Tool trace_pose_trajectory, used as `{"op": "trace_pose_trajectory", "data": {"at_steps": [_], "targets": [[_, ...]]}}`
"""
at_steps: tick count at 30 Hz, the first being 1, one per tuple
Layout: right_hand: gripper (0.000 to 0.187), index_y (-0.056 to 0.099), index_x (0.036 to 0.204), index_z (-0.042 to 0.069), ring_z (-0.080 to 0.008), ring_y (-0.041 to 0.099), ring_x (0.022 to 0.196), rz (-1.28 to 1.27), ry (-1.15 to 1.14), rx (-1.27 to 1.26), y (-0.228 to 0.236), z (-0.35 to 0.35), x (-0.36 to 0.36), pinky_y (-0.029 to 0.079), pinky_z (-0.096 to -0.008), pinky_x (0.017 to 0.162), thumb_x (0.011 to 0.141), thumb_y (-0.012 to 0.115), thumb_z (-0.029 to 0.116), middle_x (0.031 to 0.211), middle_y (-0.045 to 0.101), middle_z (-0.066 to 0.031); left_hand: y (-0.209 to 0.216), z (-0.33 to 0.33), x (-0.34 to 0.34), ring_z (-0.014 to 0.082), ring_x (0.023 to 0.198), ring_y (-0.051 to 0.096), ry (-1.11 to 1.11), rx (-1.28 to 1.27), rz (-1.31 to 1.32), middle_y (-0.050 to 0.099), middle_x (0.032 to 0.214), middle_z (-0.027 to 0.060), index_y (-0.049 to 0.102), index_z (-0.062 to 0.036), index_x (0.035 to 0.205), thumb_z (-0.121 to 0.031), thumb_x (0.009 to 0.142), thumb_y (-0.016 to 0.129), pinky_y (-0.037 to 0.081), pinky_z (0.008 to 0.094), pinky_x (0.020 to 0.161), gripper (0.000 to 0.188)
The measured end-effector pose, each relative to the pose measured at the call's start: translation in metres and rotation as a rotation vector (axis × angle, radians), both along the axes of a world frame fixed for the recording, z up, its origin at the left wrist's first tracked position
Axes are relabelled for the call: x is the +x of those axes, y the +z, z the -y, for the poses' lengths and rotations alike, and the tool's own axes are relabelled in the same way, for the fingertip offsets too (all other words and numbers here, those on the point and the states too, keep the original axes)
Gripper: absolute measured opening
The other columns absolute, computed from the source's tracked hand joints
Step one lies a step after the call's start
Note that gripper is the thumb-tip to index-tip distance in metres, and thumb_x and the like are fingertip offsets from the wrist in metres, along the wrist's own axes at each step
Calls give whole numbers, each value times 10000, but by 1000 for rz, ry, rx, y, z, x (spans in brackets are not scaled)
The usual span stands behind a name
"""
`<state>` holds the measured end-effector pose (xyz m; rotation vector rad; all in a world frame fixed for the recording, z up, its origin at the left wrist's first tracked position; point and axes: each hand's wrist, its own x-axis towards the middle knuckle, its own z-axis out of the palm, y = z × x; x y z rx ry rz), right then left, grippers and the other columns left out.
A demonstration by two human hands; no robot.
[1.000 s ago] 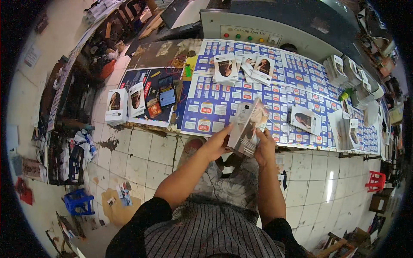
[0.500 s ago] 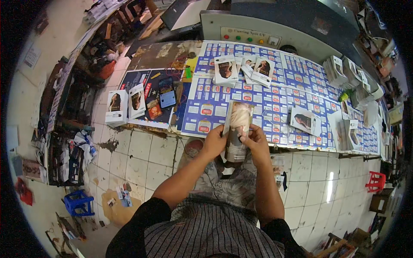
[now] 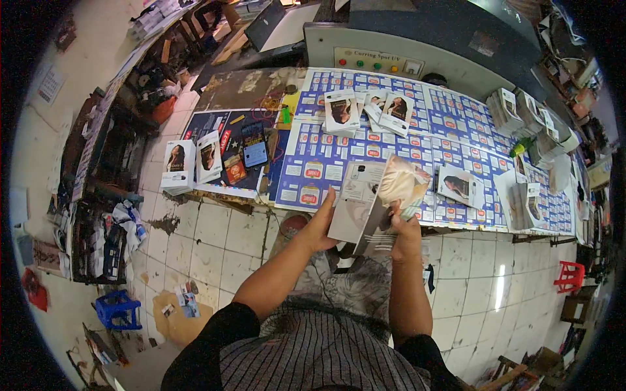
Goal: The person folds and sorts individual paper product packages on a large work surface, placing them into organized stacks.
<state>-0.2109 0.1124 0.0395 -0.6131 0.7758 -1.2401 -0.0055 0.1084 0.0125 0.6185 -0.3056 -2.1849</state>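
Between my hands, over the table's front edge, is a folded leaflet (image 3: 355,202) with its panels spread apart. Its left panel is pale with small print and drawings; the right part carries a photo of long light hair. My left hand (image 3: 321,225) is closed on the pale panel's left edge, its fingertips partly hidden behind the paper. My right hand (image 3: 407,234) pinches the photo panel near its lower right side. Just right of it on the table lies a small stack of white leaflets (image 3: 462,185) with a dark-haired portrait.
Blue printed sheets (image 3: 313,146) cover the table. More leaflet piles (image 3: 342,114) lie at its back, left and right ends. A phone (image 3: 254,144) rests at left. Behind stands a grey machine (image 3: 450,55) with coloured buttons. A blue stool (image 3: 117,309) and red stool (image 3: 569,277) stand on the tiled floor.
The leaflet has gone from folded and narrow to spread apart, showing its pale inside panel. My right hand has moved slightly right with the photo panel; my left hand holds the other side.
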Motion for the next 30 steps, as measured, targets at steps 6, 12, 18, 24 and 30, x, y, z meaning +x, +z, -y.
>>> {"op": "trace_pose_trajectory", "data": {"at_steps": [6,12,18,24,30], "targets": [[455,570,1237,29,-169,617,1028,75,-139,-33,-19,7,-41,494,-350,964,843,754,164,1120,637,-27,-10,2,17,345,1340,473,203,-67,-231,479,1477,130,381,-127,1502,-668,890,551,346,537,1134,834],[451,602,1226,20,-190,648,984,3,-165,81,-4,23,-61,516,-362,898,825,761,151,1057,670,-36,-25,33,49,224,1069,617,359,-124,520,597,1197,163,421,-53,1431,-44,866,719,540,386,812,639],[465,602,1247,-11,-203,625,1031,-426,26,64,-33,67,-48,491,-367,897,835,760,137,1137,676,-89,-35,60,74,260,1089,600,176,-317,1419,575,1231,198,436,-90,1431,-144,799,791,499,424,851,727],[469,606,1246,-31,-201,623,1018,-406,224,191,-72,104,8,475,-342,900,835,767,127,1164,669,-85,-66,55,52,245,1406,374,-190,-1356,2084,503,1463,50,537,-147,1389,-188,880,628,303,498,1096,518],[608,496,1299,-53,-222,627,1023,-664,255,-3,-93,105,26,485,-351,909,791,783,117,1160,662,-123,-84,55,57,265,1422,358,-170,-1259,1958,461,1507,20,543,-176,1391,-183,927,520,263,520,1131,464]]}}
